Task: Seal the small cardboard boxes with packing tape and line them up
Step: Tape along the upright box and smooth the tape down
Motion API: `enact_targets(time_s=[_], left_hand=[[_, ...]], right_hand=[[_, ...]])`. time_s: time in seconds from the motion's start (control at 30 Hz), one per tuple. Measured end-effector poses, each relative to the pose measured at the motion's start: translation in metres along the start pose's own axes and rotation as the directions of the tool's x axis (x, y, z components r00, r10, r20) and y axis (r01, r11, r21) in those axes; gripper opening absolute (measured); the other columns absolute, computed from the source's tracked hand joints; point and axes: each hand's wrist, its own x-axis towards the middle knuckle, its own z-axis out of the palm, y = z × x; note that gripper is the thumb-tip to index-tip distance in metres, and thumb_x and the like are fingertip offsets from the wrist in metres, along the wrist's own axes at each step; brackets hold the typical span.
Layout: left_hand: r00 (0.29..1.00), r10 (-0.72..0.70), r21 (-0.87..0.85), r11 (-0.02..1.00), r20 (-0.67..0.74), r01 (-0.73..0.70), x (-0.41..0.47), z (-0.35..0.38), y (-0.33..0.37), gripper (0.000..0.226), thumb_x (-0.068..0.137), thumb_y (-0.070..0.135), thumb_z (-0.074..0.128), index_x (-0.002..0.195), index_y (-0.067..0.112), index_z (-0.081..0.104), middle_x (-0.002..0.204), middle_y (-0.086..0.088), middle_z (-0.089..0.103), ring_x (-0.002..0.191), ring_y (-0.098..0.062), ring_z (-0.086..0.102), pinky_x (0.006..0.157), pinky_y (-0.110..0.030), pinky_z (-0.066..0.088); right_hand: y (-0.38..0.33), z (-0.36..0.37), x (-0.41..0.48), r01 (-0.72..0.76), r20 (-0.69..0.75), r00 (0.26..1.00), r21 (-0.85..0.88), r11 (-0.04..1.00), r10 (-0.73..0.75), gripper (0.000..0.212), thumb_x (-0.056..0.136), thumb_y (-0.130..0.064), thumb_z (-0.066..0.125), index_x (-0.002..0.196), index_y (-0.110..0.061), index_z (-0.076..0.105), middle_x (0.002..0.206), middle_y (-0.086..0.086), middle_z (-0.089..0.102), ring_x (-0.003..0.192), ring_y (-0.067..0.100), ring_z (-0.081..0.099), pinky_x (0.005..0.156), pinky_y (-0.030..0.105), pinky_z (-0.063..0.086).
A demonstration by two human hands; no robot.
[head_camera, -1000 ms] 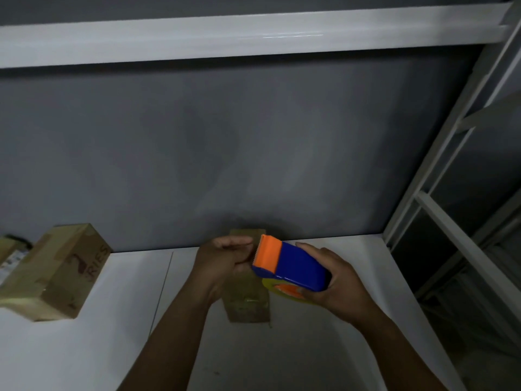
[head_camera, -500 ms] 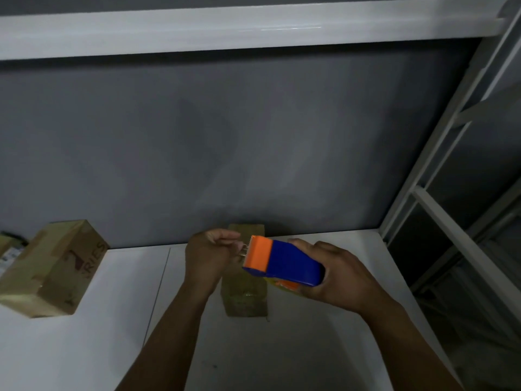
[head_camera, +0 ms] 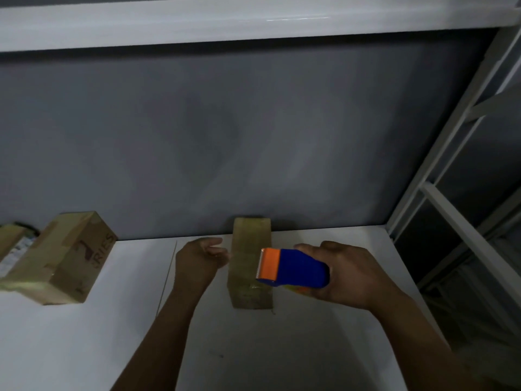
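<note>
A small narrow cardboard box point(head_camera: 248, 266) lies on the white shelf surface point(head_camera: 282, 348), its far end against the grey wall. My right hand point(head_camera: 346, 275) holds a blue tape dispenser with an orange blade end point(head_camera: 290, 268) just above the box's right side. To the left of the box hovers my left hand point(head_camera: 201, 256), fingers loosely curled and apart, holding nothing. A larger taped cardboard box point(head_camera: 64, 258) with printed letters lies at the left, with another box point(head_camera: 14, 244) partly in view beyond it.
A grey back wall point(head_camera: 253, 136) closes the shelf behind. A white shelf board point(head_camera: 225, 21) runs overhead. White metal rack posts and rails point(head_camera: 451, 165) stand at the right, past the shelf's right edge.
My left hand has come off the box and dispenser end and moved left. My right hand has pulled the dispenser right, uncovering the box's top.
</note>
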Motion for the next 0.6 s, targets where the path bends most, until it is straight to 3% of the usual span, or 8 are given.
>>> enact_targets(time_s=[0.07, 0.17, 0.23, 0.33, 0.4, 0.5, 0.6], left_hand=[[1.0, 0.001, -0.009, 1.0, 0.0, -0.001, -0.006, 0.0, -0.01, 0.038, 0.073, 0.017, 0.08, 0.109, 0.008, 0.07, 0.094, -0.008, 0.073, 0.084, -0.015, 0.066, 0.088, -0.024, 0.049], [1.0, -0.027, -0.05, 0.998, 0.001, 0.027, -0.013, 0.0, -0.026, 0.038, 0.074, 0.016, 0.08, 0.11, 0.009, 0.069, 0.091, -0.007, 0.073, 0.079, -0.01, 0.066, 0.077, -0.01, 0.048], [0.997, -0.076, -0.086, 0.993, 0.009, 0.076, -0.015, 0.003, -0.034, 0.038, 0.075, 0.017, 0.079, 0.111, 0.011, 0.069, 0.088, -0.004, 0.073, 0.074, -0.006, 0.066, 0.073, -0.008, 0.044], [0.993, -0.118, -0.101, 0.988, -0.003, 0.118, -0.013, 0.011, -0.044, 0.038, 0.075, 0.018, 0.079, 0.111, 0.011, 0.069, 0.084, -0.005, 0.074, 0.072, -0.006, 0.067, 0.075, -0.015, 0.047], [0.992, -0.13, -0.104, 0.986, 0.005, 0.13, -0.012, 0.019, -0.05, 0.039, 0.075, 0.016, 0.079, 0.112, 0.009, 0.068, 0.083, -0.005, 0.074, 0.07, -0.005, 0.068, 0.069, -0.013, 0.048], [0.988, -0.149, -0.112, 0.982, 0.03, 0.152, -0.009, 0.03, -0.058, 0.041, 0.074, 0.013, 0.079, 0.113, 0.007, 0.067, 0.082, -0.005, 0.074, 0.067, -0.005, 0.068, 0.064, -0.011, 0.049], [0.988, -0.155, -0.126, 0.979, 0.027, 0.157, -0.007, 0.036, -0.064, 0.04, 0.074, 0.01, 0.079, 0.112, 0.006, 0.067, 0.082, -0.006, 0.074, 0.066, -0.005, 0.067, 0.059, -0.006, 0.047]], right_hand=[[-0.007, 0.002, 0.002, 0.01, 0.018, 1.0, -0.02, 1.0, -0.009, 0.073, 0.071, -0.072, 0.057, 0.135, -0.049, 0.032, 0.099, -0.015, 0.059, 0.084, 0.0, 0.055, 0.068, 0.013, 0.04], [-0.015, 0.009, 0.007, 0.02, 0.051, 0.999, -0.061, 0.998, -0.017, 0.072, 0.072, -0.071, 0.056, 0.136, -0.052, 0.028, 0.099, -0.013, 0.059, 0.085, 0.003, 0.056, 0.066, 0.015, 0.038], [-0.017, 0.014, 0.009, 0.027, 0.081, 0.996, -0.078, 0.997, -0.02, 0.074, 0.073, -0.069, 0.057, 0.139, -0.053, 0.027, 0.098, -0.012, 0.059, 0.086, 0.004, 0.057, 0.064, 0.015, 0.034], [-0.015, 0.024, 0.013, 0.034, 0.096, 0.995, -0.15, 0.988, -0.02, 0.069, 0.068, -0.07, 0.062, 0.132, -0.054, 0.04, 0.085, -0.012, 0.06, 0.074, 0.003, 0.059, 0.053, 0.01, 0.022], [-0.017, 0.027, 0.017, 0.022, 0.095, 0.995, -0.148, 0.989, -0.008, 0.067, 0.062, -0.071, 0.065, 0.124, -0.054, 0.049, 0.074, -0.013, 0.059, 0.063, 0.001, 0.057, 0.051, 0.006, 0.015], [-0.015, 0.028, 0.019, 0.025, 0.116, 0.993, -0.137, 0.99, -0.009, 0.059, 0.069, -0.07, 0.059, 0.125, -0.055, 0.047, 0.083, -0.009, 0.061, 0.073, 0.009, 0.061, 0.055, 0.017, 0.032], [-0.017, 0.026, 0.023, 0.01, 0.138, 0.99, -0.142, 0.99, 0.01, 0.061, 0.075, -0.07, 0.054, 0.132, -0.059, 0.035, 0.096, -0.01, 0.059, 0.086, 0.008, 0.059, 0.066, 0.018, 0.038]])
